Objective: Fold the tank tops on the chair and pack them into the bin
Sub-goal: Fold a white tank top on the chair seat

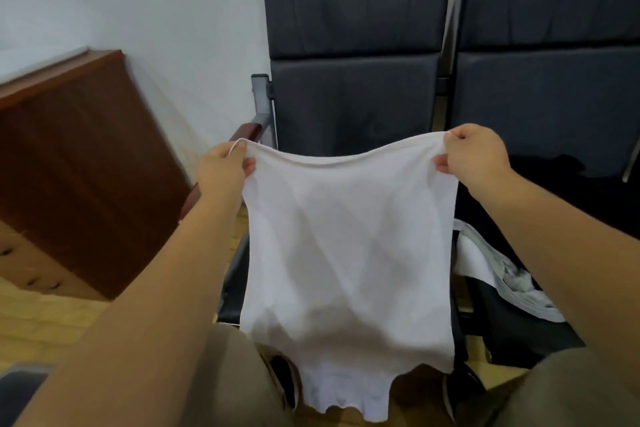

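A reddish-brown wooden cabinet [69, 156] is shown at far left, against the white wall. One upper corner of a white fabric tank top [346, 246] is pinched in the left hand [221, 170]. The garment is held spread in the air, straight edge uppermost, before a black padded chair [353, 87]. The opposite corner is pinched between thumb and fingers of the right hand [474, 156]. Crumpled white and grey garments [502, 274] are seen on the adjoining seat, beneath the right forearm.
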Available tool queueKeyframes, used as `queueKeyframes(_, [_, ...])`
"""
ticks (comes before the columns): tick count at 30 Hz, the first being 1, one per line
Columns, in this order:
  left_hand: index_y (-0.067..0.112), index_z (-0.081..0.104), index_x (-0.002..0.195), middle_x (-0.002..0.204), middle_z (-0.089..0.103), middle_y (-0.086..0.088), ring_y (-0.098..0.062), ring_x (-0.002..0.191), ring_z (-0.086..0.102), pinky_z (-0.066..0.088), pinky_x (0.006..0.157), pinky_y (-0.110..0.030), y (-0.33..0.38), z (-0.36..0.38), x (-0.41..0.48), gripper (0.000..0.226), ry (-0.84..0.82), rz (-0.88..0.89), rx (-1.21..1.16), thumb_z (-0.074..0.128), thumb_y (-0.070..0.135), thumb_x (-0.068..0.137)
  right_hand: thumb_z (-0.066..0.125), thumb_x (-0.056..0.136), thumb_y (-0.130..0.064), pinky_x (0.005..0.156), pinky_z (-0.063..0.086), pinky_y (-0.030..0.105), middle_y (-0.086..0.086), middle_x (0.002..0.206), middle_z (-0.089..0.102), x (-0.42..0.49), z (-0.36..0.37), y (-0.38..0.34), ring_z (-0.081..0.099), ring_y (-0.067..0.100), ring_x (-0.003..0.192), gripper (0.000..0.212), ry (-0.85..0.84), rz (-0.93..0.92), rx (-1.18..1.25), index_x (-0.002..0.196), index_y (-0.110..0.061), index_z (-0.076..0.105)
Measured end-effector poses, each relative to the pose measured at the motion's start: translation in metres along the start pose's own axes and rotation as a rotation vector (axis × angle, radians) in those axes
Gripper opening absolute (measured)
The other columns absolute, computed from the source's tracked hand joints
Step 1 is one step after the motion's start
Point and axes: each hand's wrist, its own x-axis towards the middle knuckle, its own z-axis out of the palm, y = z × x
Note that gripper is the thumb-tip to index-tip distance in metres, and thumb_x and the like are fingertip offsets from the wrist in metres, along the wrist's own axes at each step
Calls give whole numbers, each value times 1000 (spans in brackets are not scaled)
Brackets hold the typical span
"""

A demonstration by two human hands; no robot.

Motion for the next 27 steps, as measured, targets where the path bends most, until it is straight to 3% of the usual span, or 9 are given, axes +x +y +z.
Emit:
queueKeyframes(3, [28, 71, 89, 92, 76, 1, -11, 85, 76, 63, 79, -20, -20, 23, 26, 15, 0, -33, 55, 70, 30, 105, 55, 100, -24, 91, 63, 51, 11, 98, 75, 28, 27, 15, 75, 32, 93, 17, -4, -48, -72, 88, -23, 67])
queueKeyframes(6, [26, 76, 100, 94, 79, 2, -10, 85, 75, 57, 68, -14, -53, 48, 63, 15, -33, -56, 169, 66, 37, 106, 51, 107, -22, 88, 62, 45, 11, 102, 73, 65, 57, 40, 72, 31, 95, 22, 3, -55, -211, 107, -14, 72])
queueKeyframes(9, [25, 76, 92, 84, 77, 2, -15, 78, 72, 59, 82, -27, -89, 66, 98, 16, -19, -44, 247, 70, 35, 103, 49, 108, -20, 87, 60, 43, 12, 102, 73, 101, 85, 71, 70, 33, 96, 25, 7, -39, -279, 110, -10, 72])
queueKeyframes(12, [23, 77, 98, 84, 77, -1, -14, 74, 70, 62, 86, -32, -119, 83, 131, 15, -11, -96, 314, 70, 35, 102, 51, 104, -15, 81, 55, 39, 11, 100, 70, 131, 108, 97, 67, 29, 95, 24, 9, 21, -319, 111, -8, 73])
queueKeyframes(15, [23, 75, 88, 84, 78, -5, -23, 78, 73, 64, 87, -38, -148, 96, 163, 21, -14, -134, 402, 71, 38, 101, 54, 101, -14, 90, 55, 42, 16, 107, 73, 152, 129, 116, 67, 32, 98, 26, -5, 26, -324, 115, -7, 74])
queueKeyframes(18, [22, 79, 98, 90, 79, 0, -26, 83, 73, 53, 69, -29, -174, 108, 185, 29, -40, -159, 547, 67, 48, 100, 52, 101, -1, 81, 56, 38, 13, 88, 60, 167, 150, 134, 66, 31, 91, 19, -35, 72, -421, 107, 0, 70])
queueKeyframes(20, [23, 79, 106, 95, 80, 2, -24, 82, 73, 47, 63, -27, -187, 113, 195, 34, -52, -180, 600, 64, 52, 99, 55, 102, -4, 77, 57, 39, 8, 80, 53, 173, 160, 146, 61, 28, 82, 15, -4, 68, -369, 97, -1, 68])
queueKeyframes(24, [23, 77, 112, 97, 78, 0, -26, 90, 74, 56, 73, -33, -200, 119, 197, 30, -55, -115, 637, 65, 47, 97, 52, 103, -18, 95, 52, 43, 14, 111, 73, 172, 172, 159, 67, 34, 106, 27, 53, 34, -195, 116, -8, 74])
queueKeyframes(27, [23, 64, 128, 115, 72, -4, -30, 103, 67, 59, 92, -43, -202, 123, 190, 36, -71, -13, 687, 68, 40, 97, 54, 102, -16, 97, 54, 34, 11, 131, 66, 179, 176, 167, 66, 27, 112, 30, 102, 1, -208, 126, -17, 72])
